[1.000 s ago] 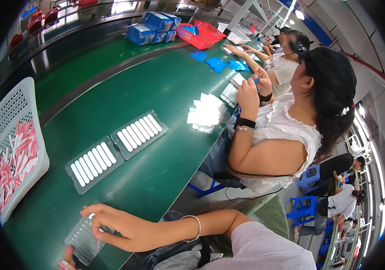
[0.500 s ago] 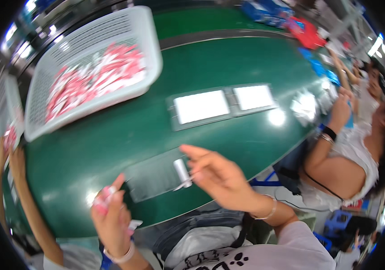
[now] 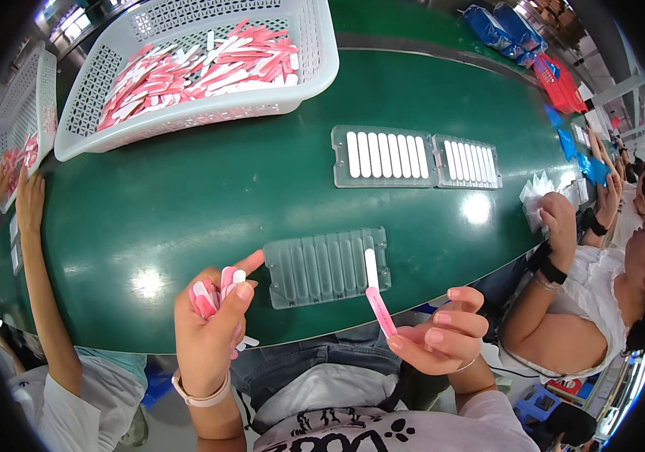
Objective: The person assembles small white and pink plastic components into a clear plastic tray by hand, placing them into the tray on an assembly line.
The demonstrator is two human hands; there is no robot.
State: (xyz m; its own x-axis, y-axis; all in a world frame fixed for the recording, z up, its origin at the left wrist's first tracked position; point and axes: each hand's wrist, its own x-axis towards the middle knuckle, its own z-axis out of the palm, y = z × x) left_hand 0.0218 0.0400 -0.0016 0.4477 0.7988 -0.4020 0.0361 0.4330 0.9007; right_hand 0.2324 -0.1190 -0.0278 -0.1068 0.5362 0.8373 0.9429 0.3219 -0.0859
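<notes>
Above a green bench (image 3: 209,188), a pink strip (image 3: 381,310) pinched in the right grip (image 3: 439,339), other fingers loosely curled, meets a white strip (image 3: 371,267) over the clear tray (image 3: 311,267) just ahead. The left grip (image 3: 205,339) is closed around pink-and-white strips (image 3: 228,279); beyond stands a basket (image 3: 187,117).

You wear a pale short-sleeved T-shirt (image 3: 446,423) with black lettering (image 3: 361,443) and a paw print (image 3: 398,432), dark blue-grey jeans (image 3: 271,368), a pale pink band (image 3: 205,395) on your left wrist and what looks like a thin bangle (image 3: 466,365) on your right.
</notes>
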